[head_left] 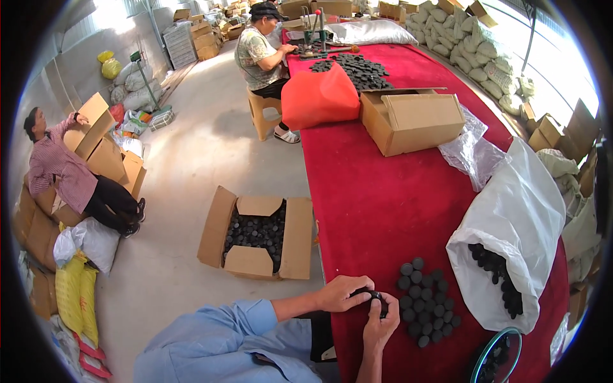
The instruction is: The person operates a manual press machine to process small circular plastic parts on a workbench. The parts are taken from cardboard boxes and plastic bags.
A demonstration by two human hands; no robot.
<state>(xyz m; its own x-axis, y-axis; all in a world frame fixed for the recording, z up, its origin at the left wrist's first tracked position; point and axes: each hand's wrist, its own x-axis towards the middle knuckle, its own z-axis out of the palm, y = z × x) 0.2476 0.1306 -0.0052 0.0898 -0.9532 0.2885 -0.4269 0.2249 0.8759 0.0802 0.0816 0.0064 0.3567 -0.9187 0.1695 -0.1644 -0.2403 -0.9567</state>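
Over the near left edge of the red-covered table (370,191), my left hand (341,293) and my right hand (380,324) meet, fingers closed. Between them are small black round pieces (375,295), one at each hand's fingertips; their exact shape is partly hidden by the fingers. Just right of my right hand lies a loose group of black discs (426,300) on the cloth. Beyond that group, a white woven sack (511,217) lies on its side, its mouth toward me, with more black pieces (495,271) inside.
A glass bowl (518,348) with black pieces stands at the near right. An open carton (297,239) of black pieces sits on the floor to the left. Farther up the table are a cardboard box (415,121), a red bag (322,96) and a seated person (260,54). Another person (70,166) stands at left.
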